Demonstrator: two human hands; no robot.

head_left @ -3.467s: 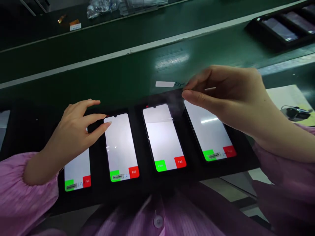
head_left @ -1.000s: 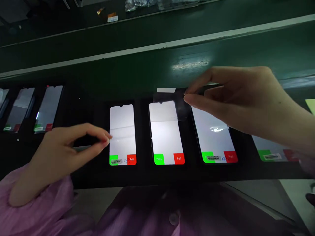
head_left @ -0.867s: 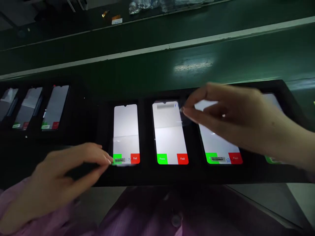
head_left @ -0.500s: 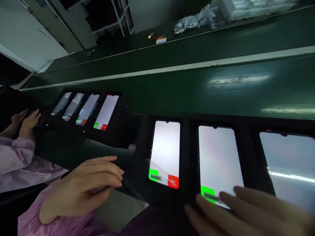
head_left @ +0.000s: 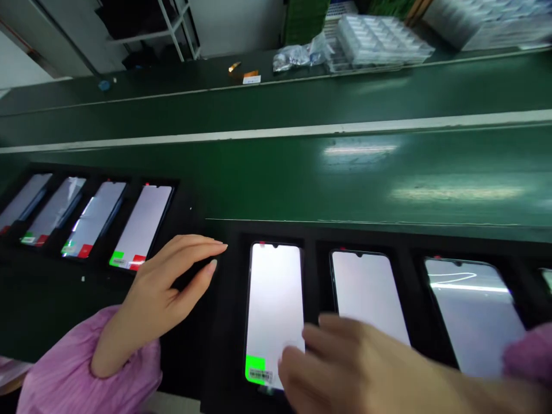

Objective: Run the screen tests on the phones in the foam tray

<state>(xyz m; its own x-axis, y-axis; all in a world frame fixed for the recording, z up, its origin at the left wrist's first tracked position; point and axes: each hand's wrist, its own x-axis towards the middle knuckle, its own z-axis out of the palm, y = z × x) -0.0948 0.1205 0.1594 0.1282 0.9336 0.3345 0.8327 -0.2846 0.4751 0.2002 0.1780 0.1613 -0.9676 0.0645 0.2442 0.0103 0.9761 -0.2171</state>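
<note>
A lit smartphone (head_left: 276, 305) with a white screen lies face up in a black tray (head_left: 224, 322) in front of me. A green block (head_left: 255, 368) with a barcode label shows at its lower left. My right hand (head_left: 340, 362), smeared by motion, covers the phone's lower right corner; its fingers are bent, and whether they touch the glass is unclear. A second lit phone (head_left: 366, 287) is partly hidden behind that hand. My left hand (head_left: 172, 282) is open left of the first phone, thumb and fingers apart, with nothing between them.
To the right lies another phone (head_left: 474, 310) with a bright reflection. A second black tray (head_left: 183, 201) at the left holds several lit phones, the nearest phone (head_left: 142, 227) beside my left hand. Clear plastic trays (head_left: 379, 40) and a crumpled bag (head_left: 297, 56) sit on the far ledge.
My right hand has moved left from the second phone to the first. My left hand has risen away from me. The view has turned right, and the neighbouring person's hands have left it.
</note>
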